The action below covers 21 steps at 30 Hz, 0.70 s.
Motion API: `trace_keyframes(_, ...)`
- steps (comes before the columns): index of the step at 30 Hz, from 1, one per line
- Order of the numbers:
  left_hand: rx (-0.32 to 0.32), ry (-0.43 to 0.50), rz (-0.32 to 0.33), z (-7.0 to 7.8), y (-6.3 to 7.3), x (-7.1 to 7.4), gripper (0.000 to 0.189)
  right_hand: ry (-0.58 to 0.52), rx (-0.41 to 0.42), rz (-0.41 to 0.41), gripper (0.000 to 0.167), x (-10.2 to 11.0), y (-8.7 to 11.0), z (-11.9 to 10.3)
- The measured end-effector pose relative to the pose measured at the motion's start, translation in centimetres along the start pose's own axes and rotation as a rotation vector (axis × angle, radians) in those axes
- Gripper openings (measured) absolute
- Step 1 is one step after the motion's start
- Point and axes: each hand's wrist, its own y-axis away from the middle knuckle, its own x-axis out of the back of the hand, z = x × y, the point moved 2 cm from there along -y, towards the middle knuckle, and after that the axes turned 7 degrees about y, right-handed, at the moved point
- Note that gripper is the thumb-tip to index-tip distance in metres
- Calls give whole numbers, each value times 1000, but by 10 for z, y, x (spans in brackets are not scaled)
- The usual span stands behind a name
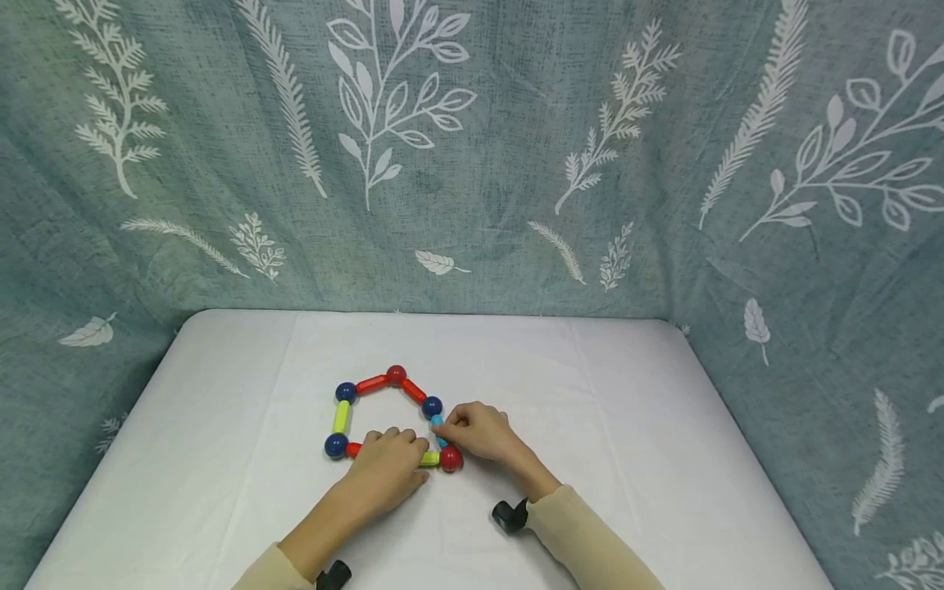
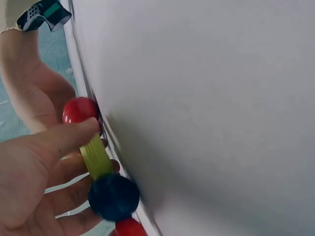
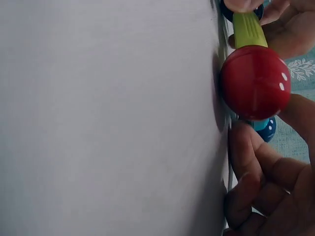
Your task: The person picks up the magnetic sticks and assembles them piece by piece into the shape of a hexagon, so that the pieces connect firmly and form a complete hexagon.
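Observation:
A closed ring of toy building rods and balls lies on the white table. My left hand [image 1: 385, 469] spans its near side, thumb and fingers on either side of the yellow-green rod [image 2: 96, 157]. That rod joins a dark blue ball [image 2: 114, 196], hidden under the hand in the head view, to a red ball [image 1: 451, 458]. At the ring's right side, my right hand [image 1: 483, 431] pinches the light blue rod [image 1: 437, 421] between thumb and fingertips. This rod runs from the red ball up to a blue ball [image 1: 432, 406].
Red rods [image 1: 372, 383] meet at a far red ball [image 1: 396, 374]. Blue balls [image 1: 336, 445] and another yellow-green rod [image 1: 341, 416] form the left side. Behind the white table [image 1: 590, 369] hangs a green leaf-patterned cloth [image 1: 501, 164]. A small black camera [image 1: 510, 516] sits at the right wrist.

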Motion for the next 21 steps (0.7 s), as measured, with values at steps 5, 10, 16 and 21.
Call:
trace_keyframes(5,-13,-35,51,-7,7,7,27,40,-9,35,32,-3,-8,-4)
trace_keyframes(10,-35,-45,56,-5,3,5,24,69,-34,40,29,1,-6,-2)
trace_keyframes(16,-76,-95,69,5,-11,0,21,79,-93,76,29,14,1,15)
trace_keyframes(21,-102,-124,76,14,-23,-1,21,64,-130,113,29,25,9,30)
